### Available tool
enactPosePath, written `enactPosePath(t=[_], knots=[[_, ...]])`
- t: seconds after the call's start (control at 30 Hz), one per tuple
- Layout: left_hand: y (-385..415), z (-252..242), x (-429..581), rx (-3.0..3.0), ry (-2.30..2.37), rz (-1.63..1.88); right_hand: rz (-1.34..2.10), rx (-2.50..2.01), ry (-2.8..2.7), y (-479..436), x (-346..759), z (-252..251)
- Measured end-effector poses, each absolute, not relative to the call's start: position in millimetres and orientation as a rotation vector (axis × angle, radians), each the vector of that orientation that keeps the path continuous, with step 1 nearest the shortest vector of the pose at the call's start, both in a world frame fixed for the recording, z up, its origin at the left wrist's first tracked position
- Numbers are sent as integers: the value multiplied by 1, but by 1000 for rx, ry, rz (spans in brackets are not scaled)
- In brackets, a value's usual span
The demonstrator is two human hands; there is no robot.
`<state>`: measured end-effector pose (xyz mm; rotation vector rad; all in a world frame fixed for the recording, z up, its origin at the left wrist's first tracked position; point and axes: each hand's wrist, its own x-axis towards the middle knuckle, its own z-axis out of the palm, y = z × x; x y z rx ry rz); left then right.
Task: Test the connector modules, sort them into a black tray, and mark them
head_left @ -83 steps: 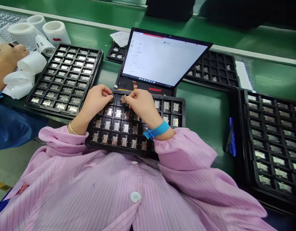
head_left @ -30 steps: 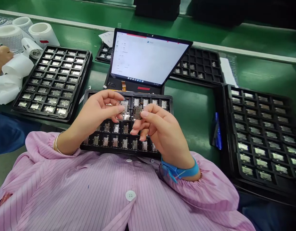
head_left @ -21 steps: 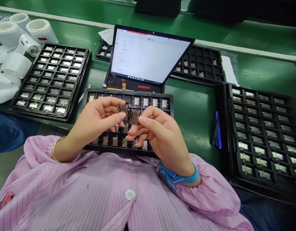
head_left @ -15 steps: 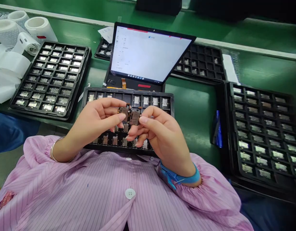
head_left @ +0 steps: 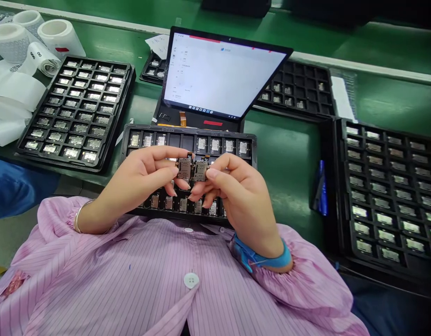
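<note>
My left hand pinches a small circuit board with a metal card holder on it. Another such circuit board is between the thumb and fingers of my right hand. The two boards are side by side, their faces up, above a black compartment tray. Small boards sit in many of that tray's pockets; a few pockets in its top row hold nothing. My hands hide part of the tray's middle.
An open laptop stands behind the tray. Filled black trays lie at the left and right. White rolls stand at the far left. A blue object lies beside the right tray; another tray is behind the laptop.
The two boards are tilted a little more toward the camera and show their faces more clearly. The whole view has shifted slightly. Both hands keep their grip.
</note>
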<state>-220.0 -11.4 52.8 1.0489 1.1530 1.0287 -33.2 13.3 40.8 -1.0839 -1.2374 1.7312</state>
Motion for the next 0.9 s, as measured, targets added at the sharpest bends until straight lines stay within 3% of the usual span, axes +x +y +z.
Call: enactPosePath(t=[0.9], knots=[[-13,59,-219,1087,1245,969,1590,-1102,-1345,12,-34,40]])
